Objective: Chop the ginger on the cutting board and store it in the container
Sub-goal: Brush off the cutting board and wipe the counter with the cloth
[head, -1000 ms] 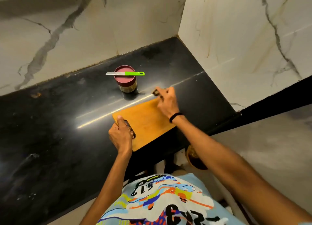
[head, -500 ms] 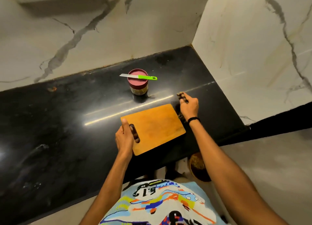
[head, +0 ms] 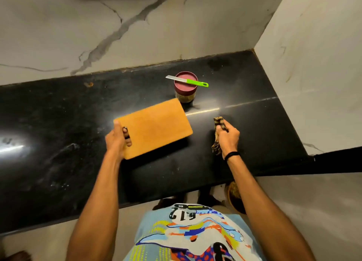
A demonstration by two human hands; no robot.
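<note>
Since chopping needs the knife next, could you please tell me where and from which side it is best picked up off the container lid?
Take the knife by its green handle, coming from the right. It lies flat across the container's lid with the blade pointing left and the handle overhanging the right rim, so fingers can close around it there.

Single view, from a wide-angle camera worn on the head. It faces forward and steeply down from above the person's chest. The cutting board [head: 154, 127] lies near frame centre, within arm's reach. Beyond the board rise the marble walls [head: 137, 35], their corner to its far right. Around the board spreads the black countertop [head: 58, 123]. Nearer than the board, the printed shirt [head: 195, 231] fills the lower edge.
</note>
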